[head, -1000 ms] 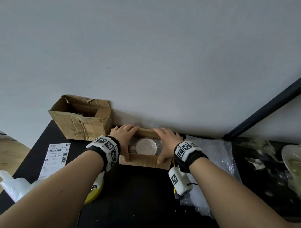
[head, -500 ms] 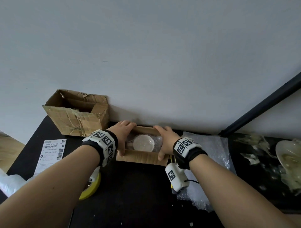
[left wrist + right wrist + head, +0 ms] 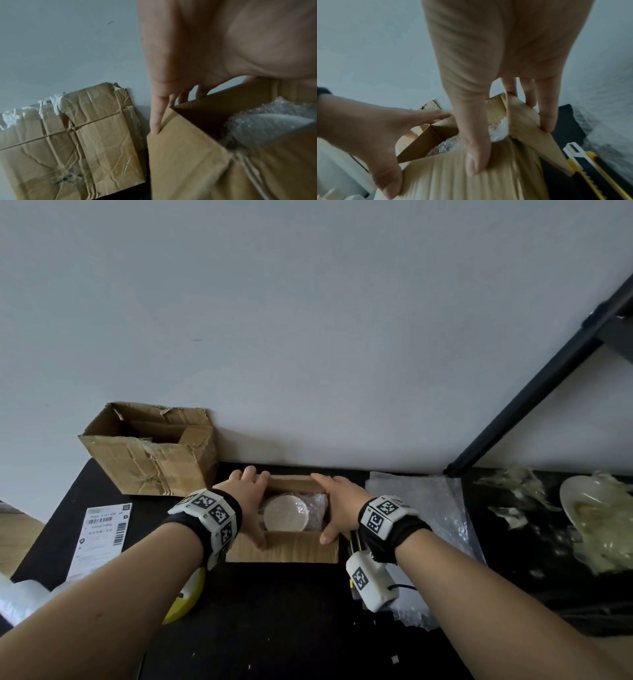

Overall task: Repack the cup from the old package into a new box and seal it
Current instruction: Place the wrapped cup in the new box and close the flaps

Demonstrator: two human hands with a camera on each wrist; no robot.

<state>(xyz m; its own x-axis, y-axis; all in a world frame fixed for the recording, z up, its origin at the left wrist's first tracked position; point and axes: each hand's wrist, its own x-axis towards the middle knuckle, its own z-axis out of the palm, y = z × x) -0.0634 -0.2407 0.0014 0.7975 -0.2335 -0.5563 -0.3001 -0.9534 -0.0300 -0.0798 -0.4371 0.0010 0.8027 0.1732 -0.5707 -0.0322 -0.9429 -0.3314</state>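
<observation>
The new cardboard box (image 3: 284,549) stands open at the table's back edge. Inside it lies the cup (image 3: 285,513), wrapped in bubble wrap, its round pale end facing up. My left hand (image 3: 257,508) grips the box's left side, fingers (image 3: 157,115) down the outside of the left flap and thumb over the front flap. My right hand (image 3: 329,506) grips the right side, thumb pressed on the front flap (image 3: 471,182) and fingers behind the right flap (image 3: 530,128). The old, crumpled box (image 3: 150,453) stands open to the left by the wall.
A yellow utility knife (image 3: 594,173) lies just right of the box, on a bubble-wrap sheet (image 3: 421,508). A shipping label (image 3: 102,529) and a yellow tape roll (image 3: 185,597) sit under my left forearm. A plate (image 3: 589,501) with scraps is at far right. A black rail (image 3: 548,378) slants up the wall.
Both hands keep their hold on the two sides of the new box. The head view has shifted a little; the box and cup stay where they were.
</observation>
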